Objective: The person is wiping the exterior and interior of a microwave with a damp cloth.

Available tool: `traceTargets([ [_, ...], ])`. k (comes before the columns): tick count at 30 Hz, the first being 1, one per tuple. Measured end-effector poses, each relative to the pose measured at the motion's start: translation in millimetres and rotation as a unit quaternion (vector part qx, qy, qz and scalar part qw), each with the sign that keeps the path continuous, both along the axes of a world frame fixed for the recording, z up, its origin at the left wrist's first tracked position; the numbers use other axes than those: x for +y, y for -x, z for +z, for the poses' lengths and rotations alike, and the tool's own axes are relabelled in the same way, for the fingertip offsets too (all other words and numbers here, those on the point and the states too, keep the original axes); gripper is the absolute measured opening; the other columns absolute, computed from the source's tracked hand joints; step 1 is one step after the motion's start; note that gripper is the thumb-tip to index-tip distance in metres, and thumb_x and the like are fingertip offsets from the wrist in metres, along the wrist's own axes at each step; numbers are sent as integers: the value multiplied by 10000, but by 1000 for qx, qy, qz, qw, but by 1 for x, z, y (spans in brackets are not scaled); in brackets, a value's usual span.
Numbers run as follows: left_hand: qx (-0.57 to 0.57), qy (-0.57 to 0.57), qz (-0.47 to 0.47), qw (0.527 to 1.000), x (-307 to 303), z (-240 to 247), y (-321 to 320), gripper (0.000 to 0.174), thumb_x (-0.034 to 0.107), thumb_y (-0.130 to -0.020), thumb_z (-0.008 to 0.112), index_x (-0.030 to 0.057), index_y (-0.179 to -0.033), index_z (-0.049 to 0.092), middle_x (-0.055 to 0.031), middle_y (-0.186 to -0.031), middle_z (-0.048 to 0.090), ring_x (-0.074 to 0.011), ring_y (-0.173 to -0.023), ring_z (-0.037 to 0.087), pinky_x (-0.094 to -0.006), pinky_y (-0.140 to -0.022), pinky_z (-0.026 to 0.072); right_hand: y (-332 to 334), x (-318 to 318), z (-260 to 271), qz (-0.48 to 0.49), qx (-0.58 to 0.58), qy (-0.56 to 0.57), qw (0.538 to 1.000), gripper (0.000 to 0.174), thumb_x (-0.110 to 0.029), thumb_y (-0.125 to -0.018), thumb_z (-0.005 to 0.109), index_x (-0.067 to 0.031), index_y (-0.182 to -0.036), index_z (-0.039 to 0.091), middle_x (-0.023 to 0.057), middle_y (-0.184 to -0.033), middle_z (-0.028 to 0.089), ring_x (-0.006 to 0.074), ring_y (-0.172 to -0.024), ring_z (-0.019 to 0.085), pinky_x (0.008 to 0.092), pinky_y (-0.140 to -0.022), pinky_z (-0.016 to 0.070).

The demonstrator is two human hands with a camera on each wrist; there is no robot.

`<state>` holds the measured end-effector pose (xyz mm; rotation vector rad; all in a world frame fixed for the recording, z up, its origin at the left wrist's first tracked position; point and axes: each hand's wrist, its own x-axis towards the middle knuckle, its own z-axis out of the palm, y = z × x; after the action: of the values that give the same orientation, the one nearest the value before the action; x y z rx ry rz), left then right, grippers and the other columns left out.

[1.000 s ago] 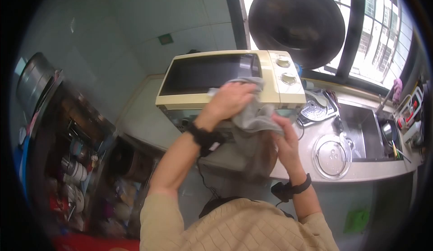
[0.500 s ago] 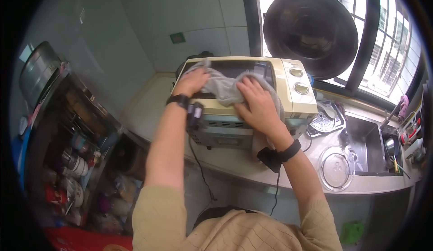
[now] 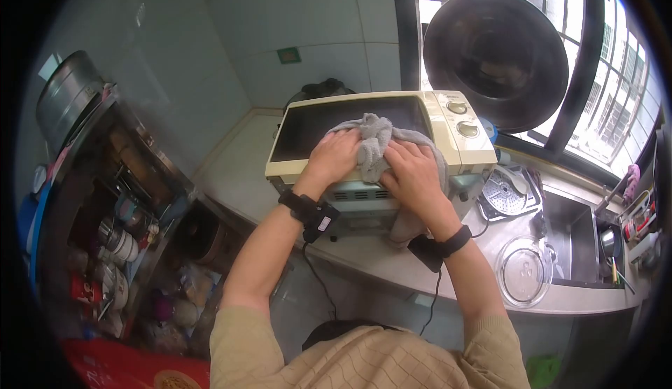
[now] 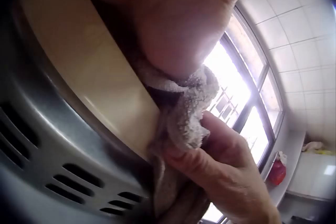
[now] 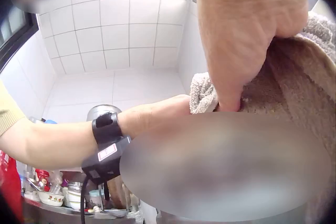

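Note:
A cream microwave oven [image 3: 381, 172] lies with its dark glass door [image 3: 308, 126] and two knobs facing upward and its vented metal side toward me. A grey cloth [image 3: 374, 140] is bunched over the lower part of the door, and a length of it hangs down over the near edge. My left hand [image 3: 337, 157] grips the bunch from its left, fingertips partly hidden in the folds. From the other side my right hand [image 3: 416, 175] holds the cloth; in the left wrist view its thumb [image 4: 191, 162] and fingers pinch a fold.
Right of the oven, a round glass turntable plate [image 3: 523, 277] lies on the counter, near a perforated metal disc [image 3: 505, 189] and the sink [image 3: 568, 231]. A large black wok [image 3: 495, 57] stands against the window. Shelves with bowls [image 3: 119, 245] stand at the left.
Both hands were on the cloth throughout. The left hand went left with a spread stretch of it, then came back toward the right hand, and the cloth is now bunched between them.

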<state>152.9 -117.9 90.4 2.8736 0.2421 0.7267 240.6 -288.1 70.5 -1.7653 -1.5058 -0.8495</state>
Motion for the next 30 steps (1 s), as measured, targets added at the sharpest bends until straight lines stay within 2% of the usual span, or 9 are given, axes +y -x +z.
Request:
traceTargets([
  [3, -2, -39, 2, 999, 9, 0, 0, 321, 286, -861, 414, 61, -1065, 520, -157, -1097, 562, -308, -1054, 510, -402, -887, 395, 1, 0, 0, -8, 4, -7, 1000, 404, -217, -629, 688, -63, -980, 561, 55, -1061, 589, 217, -981, 535, 364, -836, 384],
  [7, 84, 11, 231, 969, 34, 22, 7, 434, 423, -869, 386, 63, -1056, 539, -193, -1092, 567, -353, -1007, 537, -436, -853, 421, 4, -4, 4, -20, 16, -11, 1000, 465, -268, -594, 732, -65, -979, 569, 58, -1043, 593, 225, -970, 536, 361, -827, 386],
  [10, 57, 19, 225, 972, 62, 25, 11, 490, 457, -856, 389, 61, -1112, 523, -194, -1150, 545, -362, -1057, 513, -429, -882, 407, 2, -6, 7, -12, 43, 6, 999, 447, -271, -604, 726, -60, -973, 590, 69, -1051, 597, 247, -974, 538, 386, -840, 385],
  [13, 159, 39, 232, 959, 74, 36, 5, 547, 479, -857, 395, 36, -1167, 478, -218, -1176, 524, -360, -1097, 490, -404, -916, 388, 1, -10, 12, -18, 49, 21, 998, 452, -311, -595, 738, -66, -951, 603, 60, -1031, 603, 241, -945, 540, 372, -817, 386],
  [16, 281, 61, 103, 952, 84, 55, -1, 589, 466, -864, 430, -21, -1196, 407, -264, -1236, 452, -344, -1140, 456, -370, -954, 358, 0, -20, 14, -17, 54, 16, 998, 466, -329, -573, 743, -76, -941, 611, 49, -1011, 606, 230, -919, 539, 356, -792, 382],
  [19, 268, 83, 9, 960, 88, 59, -14, 594, 443, -863, 438, -24, -1226, 381, -251, -1290, 401, -341, -1189, 410, -367, -980, 334, -3, -30, 10, -14, 72, 2, 997, 473, -333, -563, 744, -84, -943, 614, 40, -1003, 604, 223, -916, 535, 352, -781, 378],
  [24, 294, 28, 47, 954, 83, 43, -81, 622, 371, -860, 428, -14, -1322, 272, -241, -1351, 324, -348, -1275, 303, -383, -1050, 250, -1, -30, 7, -12, 75, -10, 997, 491, -335, -545, 756, -88, -944, 610, 50, -1013, 595, 223, -935, 527, 370, -791, 370],
  [27, 284, 1, -39, 958, 61, 33, -124, 591, 315, -855, 431, 41, -1348, 255, -228, -1353, 330, -379, -1276, 284, -423, -1054, 239, -3, -31, 3, -7, 68, -27, 997, 487, -332, -562, 750, -82, -953, 604, 57, -1016, 593, 228, -944, 525, 371, -794, 370],
  [30, 273, -13, -80, 959, -6, 35, -145, 518, 300, -890, 391, 106, -1358, 281, -197, -1361, 350, -325, -1280, 306, -423, -1044, 238, -4, -33, 1, -9, 66, -31, 997, 464, -311, -590, 734, -77, -968, 601, 62, -1022, 596, 237, -942, 529, 370, -800, 372],
])
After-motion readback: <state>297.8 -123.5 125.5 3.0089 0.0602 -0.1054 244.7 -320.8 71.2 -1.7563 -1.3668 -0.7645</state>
